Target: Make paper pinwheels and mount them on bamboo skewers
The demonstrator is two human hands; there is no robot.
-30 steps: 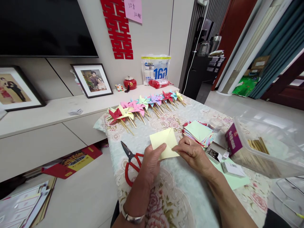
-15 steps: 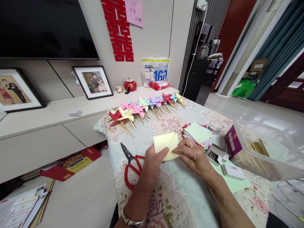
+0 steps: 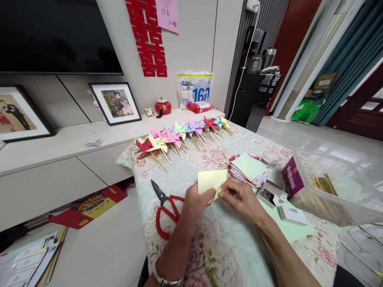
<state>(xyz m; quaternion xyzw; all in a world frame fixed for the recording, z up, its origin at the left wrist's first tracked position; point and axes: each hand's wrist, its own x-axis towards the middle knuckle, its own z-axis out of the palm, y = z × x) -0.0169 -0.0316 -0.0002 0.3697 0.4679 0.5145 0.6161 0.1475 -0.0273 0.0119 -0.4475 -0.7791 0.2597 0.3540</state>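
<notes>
— So where's the yellow paper (image 3: pixel 210 181) sitting?

— Low over the counter (image 3: pixel 227 243), near the front edge, pinched from both sides. The left hand (image 3: pixel 194 205) has thumb and fingers closed on its lower left part; the right hand (image 3: pixel 241 197) is closed on the lower right corner, which looks bent over.

— How do you reckon it handles?

— Very light and thin, I'd say, floppy if held by one edge only. It will crease wherever it gets pressed and could tear at a cut. Best taken near the corners, fingertips only, without squeezing the flat middle.

— What's around it?

— Red scissors (image 3: pixel 164 207) lie just left of the left hand. A stack of coloured paper (image 3: pixel 248 169) sits just beyond the right hand. A row of pinwheels (image 3: pixel 179 135) lies along the far edge, and a clear box of sticks (image 3: pixel 329 187) stands at the right.
</notes>
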